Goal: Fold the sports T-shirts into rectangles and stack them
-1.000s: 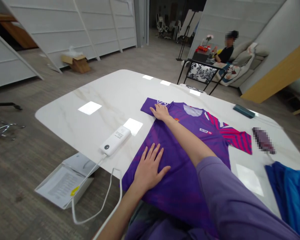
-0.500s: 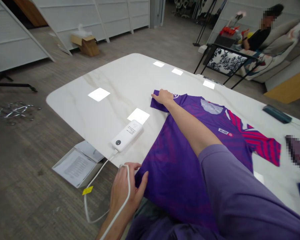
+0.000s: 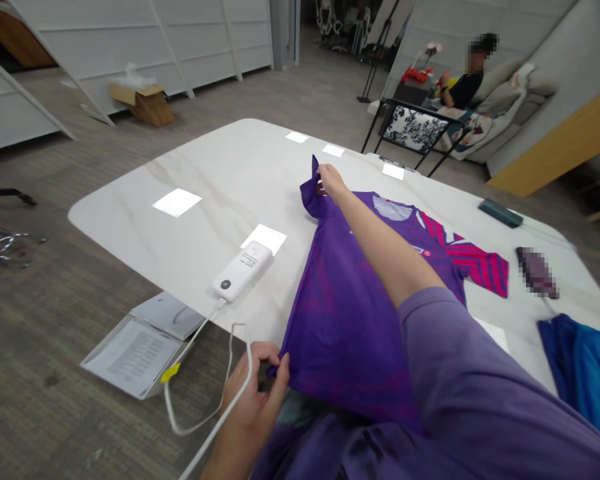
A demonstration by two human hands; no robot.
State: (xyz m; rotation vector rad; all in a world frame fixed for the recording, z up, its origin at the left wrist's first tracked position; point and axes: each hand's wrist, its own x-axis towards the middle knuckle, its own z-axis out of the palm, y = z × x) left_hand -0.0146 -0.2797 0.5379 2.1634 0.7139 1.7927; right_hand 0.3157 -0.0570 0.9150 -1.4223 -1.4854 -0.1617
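A purple T-shirt (image 3: 350,313) with a red-striped sleeve lies face up across the white marbled table (image 3: 215,167), its neck toward the far side. My right hand (image 3: 331,181) pinches the plain purple sleeve near the shoulder, and the sleeve's end stands up off the table. At the near left corner of the hem, my left hand (image 3: 260,380) grips the fabric between thumb and fingers. A white cable (image 3: 230,407) runs over the left wrist to a white power bank (image 3: 243,272) beside the shirt. My right forearm covers part of the shirt's chest.
A dark case (image 3: 500,213), a blurred-out dark object (image 3: 537,272) and folded blue cloth (image 3: 580,373) lie on the right of the table. An open white box (image 3: 140,347) sits below the left edge. Beyond are a chair (image 3: 413,128) and a seated person (image 3: 463,83).
My right hand has lifted the purple sleeve, which was lying flat. My left fingers have closed on the hem corner. The whole view has shifted to the right.
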